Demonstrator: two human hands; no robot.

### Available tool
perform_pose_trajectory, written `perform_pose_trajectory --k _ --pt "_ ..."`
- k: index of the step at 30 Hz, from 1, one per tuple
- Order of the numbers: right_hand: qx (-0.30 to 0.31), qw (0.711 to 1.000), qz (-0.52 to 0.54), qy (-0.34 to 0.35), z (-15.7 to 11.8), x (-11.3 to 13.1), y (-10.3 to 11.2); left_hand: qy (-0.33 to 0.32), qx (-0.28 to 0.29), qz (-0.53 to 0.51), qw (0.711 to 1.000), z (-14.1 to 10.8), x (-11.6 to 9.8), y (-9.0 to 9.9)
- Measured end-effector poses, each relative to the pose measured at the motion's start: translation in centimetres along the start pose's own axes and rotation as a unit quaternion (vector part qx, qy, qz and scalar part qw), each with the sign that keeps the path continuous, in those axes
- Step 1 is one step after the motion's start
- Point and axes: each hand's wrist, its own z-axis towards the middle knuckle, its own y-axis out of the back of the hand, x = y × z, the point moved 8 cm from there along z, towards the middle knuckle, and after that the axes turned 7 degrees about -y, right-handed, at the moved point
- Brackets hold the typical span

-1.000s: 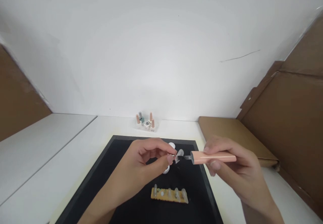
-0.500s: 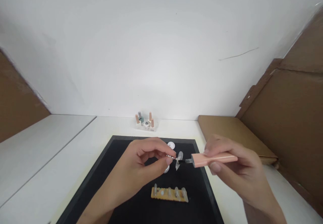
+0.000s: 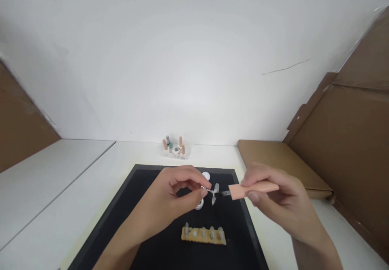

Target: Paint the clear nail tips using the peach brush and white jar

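Observation:
Between the thumb and index finger of my left hand is a small silver stick. A clear false nail tip stands at its end, just beyond the fingertips. My right hand is closed around the flat pink handle of a nail polish brush. The dark bristles point left and appear to touch the nail tip. Below the hands, a yellowish strip carries several clear nail tips. A small white round pot lies partly hidden behind my left fingertips.
A black mat lies under the hands, with a white round lid near its far edge. At the wall stands a clear holder with several polish bottles. A flat cardboard box lies back right; cardboard panels flank the table.
My right hand has shifted slightly left and the brush handle has rolled a little, its bristles still at the nail tip. My left hand keeps its pinch with hardly any movement.

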Motion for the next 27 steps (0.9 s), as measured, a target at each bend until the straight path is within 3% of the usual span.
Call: perform_pose_trajectory --k 4,8,17,20,27 --pt "-0.052 0.996 -0.014 -0.075 0.1 -1.8 0.9 0.020 0.006 -0.012 1.000 0.2 0.7 -0.1" --pt "-0.117 0.979 0.072 -0.148 -0.2 -3.8 1.7 0.064 -0.002 -0.033 0.997 0.8 2.2 0.0" --pt "-0.069 0.950 0.206 -0.225 0.1 -5.5 -0.3 0.094 0.017 -0.087 0.992 2.0 4.8 -0.7" --pt "-0.057 0.956 0.197 -0.208 0.0 -5.2 -0.5 0.086 0.028 -0.098 0.991 2.0 5.1 -0.7" --pt "-0.089 0.987 0.082 -0.105 0.2 -2.1 -0.8 0.072 0.050 -0.113 0.990 1.9 4.5 -0.8"
